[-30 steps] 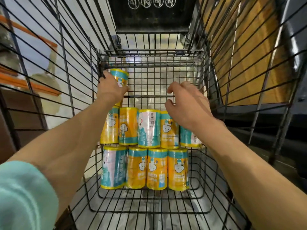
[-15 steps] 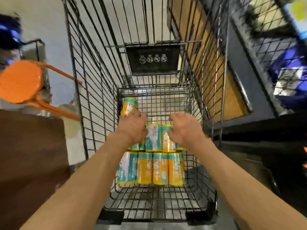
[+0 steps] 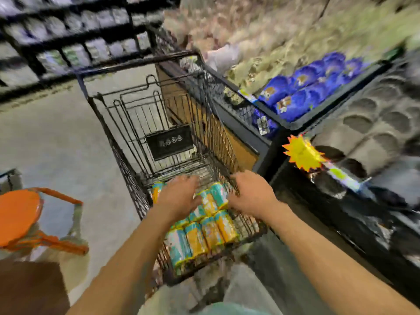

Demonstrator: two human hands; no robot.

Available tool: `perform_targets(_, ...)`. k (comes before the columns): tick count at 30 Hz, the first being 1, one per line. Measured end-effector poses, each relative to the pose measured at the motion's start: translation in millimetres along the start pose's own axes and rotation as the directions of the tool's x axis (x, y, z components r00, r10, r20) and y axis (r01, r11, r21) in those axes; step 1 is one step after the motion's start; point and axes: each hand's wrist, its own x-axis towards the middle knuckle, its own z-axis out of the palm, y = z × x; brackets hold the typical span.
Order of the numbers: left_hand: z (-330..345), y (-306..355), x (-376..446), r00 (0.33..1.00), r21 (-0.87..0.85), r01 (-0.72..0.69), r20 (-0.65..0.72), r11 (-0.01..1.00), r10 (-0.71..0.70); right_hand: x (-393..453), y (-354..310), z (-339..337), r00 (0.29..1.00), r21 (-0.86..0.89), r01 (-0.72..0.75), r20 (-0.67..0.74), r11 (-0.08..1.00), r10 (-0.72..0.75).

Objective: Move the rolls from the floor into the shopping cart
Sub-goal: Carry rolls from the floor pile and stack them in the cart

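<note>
Rolls (image 3: 205, 233) lie in shopping cart (image 3: 136, 198) bottom, on their sides, long axes running twd cart's far end. Left hand (image 3: 179, 196) & right hand (image 3: 252, 196) over them, fingers relaxed, gripping nothing. Frame blurry.

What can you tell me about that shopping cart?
The shopping cart is dark wire mesh with a bar handle at the far end and a black sign inside. It stands on the floor beside a store display. Yellow and teal rolls lie stacked in its basket, with the left hand and right hand over them.
</note>
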Motion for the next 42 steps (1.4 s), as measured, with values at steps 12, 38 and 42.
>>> perform_targets(12,-37.7,183.9,-71.5,0.789,0.187,-0.6,-0.021,0.778,0.614,-290.2,55.6,-33.5,0.824,0.08,-0.544,-0.139,0.835,0.55)
perform_targets(38,194.9,710.9,-672.5,-0.463,0.069,-0.855,0.347,-0.514,0.816,-1042.6,-107.7,165.1,-0.604,0.482,-0.668,0.096,-0.568,0.791)
perform_targets(42,229.9,741.4,-746.7,-0.586,-0.008,-0.782,0.352,-0.623,0.73,-1088.4,-135.7,193.1,-0.708,0.49,-0.543,0.17,-0.682,0.685)
